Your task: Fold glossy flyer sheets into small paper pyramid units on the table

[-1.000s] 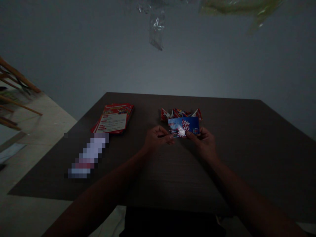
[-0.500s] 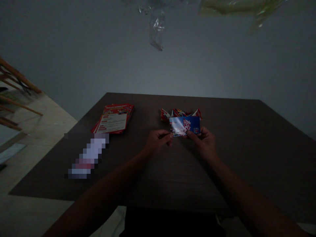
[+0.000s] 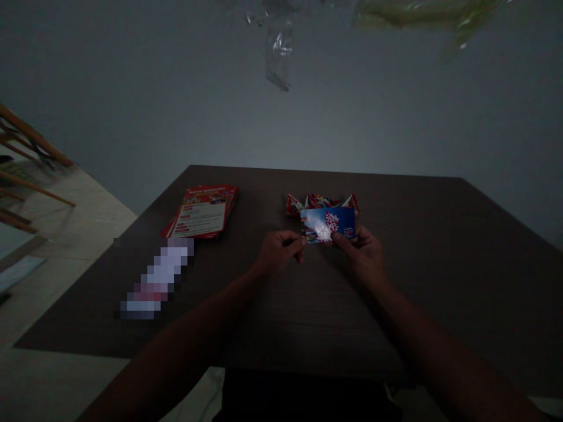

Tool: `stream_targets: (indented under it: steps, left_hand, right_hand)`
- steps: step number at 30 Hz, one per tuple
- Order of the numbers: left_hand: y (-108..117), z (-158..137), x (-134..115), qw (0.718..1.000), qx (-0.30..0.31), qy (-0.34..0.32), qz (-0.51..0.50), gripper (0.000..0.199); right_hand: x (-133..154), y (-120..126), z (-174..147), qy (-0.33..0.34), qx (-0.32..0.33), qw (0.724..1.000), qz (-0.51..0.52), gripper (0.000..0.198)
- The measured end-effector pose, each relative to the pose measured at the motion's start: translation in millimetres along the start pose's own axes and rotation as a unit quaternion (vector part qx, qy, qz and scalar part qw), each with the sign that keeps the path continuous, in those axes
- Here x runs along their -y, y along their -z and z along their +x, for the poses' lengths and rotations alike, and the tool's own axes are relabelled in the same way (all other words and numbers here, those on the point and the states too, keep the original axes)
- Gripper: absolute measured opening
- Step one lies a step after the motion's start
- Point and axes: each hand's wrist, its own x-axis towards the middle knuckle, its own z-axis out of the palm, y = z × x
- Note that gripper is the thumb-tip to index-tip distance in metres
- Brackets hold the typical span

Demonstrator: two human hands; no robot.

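A glossy blue card (image 3: 317, 219) with a red-and-white printed design is held up over the table. My right hand (image 3: 366, 251) grips its lower right part, thumb in front and fingers behind. At the card's lower left corner, my left hand (image 3: 280, 249) pinches the edge between thumb and forefinger. Just beyond the card lie several small red packets with shiny wrappers (image 3: 294, 205), partly hidden by it. To the left rests a stack of red printed leaflets (image 3: 204, 217), with a white text panel on the top one.
The dark wooden table (image 3: 281, 310) stands against a grey wall (image 3: 132, 88). A blurred-out pale object (image 3: 160, 275) lies on its left side. Clear plastic (image 3: 278, 53) and yellowish plastic (image 3: 409, 17) hang above. Wooden chair legs (image 3: 35, 135) show at far left.
The card has tilted slightly, so the glare on it has shrunk and moved lower. Both hands keep nearly the same position and hold.
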Motion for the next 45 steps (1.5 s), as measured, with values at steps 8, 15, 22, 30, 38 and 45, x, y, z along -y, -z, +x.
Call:
stream_targets:
  steps: [8, 15, 22, 30, 38, 45]
  left_hand:
    - [-4.4, -1.8, 3.5, 1.000, -0.018, -0.019, -0.010, 0.027]
    - [-10.1, -2.1, 4.4, 0.998, -0.043, -0.055, -0.009, 0.027]
    - [-20.5, -2.7, 5.7, 0.996, -0.036, -0.081, -0.022, 0.025]
    - [-22.3, -2.8, 6.1, 0.996, -0.041, -0.076, -0.012, 0.025]
    - [-22.0, -1.6, 9.7, 0.996, -0.037, -0.076, -0.018, 0.024]
    - [-21.8, -1.7, 6.9, 0.996, -0.037, -0.078, -0.021, 0.024]
  right_hand:
    - [0.5, -1.1, 0.1, -0.002, -0.028, 0.998, 0.053, 0.053]
    - [-4.6, -12.6, -7.2, -0.086, 0.053, 0.990, 0.102, 0.023]
    - [-14.2, -25.4, -12.4, -0.081, 0.101, 0.987, 0.092, 0.017]
    - [-12.6, -26.8, -12.8, -0.097, 0.098, 0.985, 0.103, 0.019]
    - [-13.1, -28.5, -13.4, -0.098, 0.100, 0.981, 0.134, 0.018]
    - [-11.6, -28.9, -13.1, -0.093, 0.096, 0.983, 0.124, 0.019]
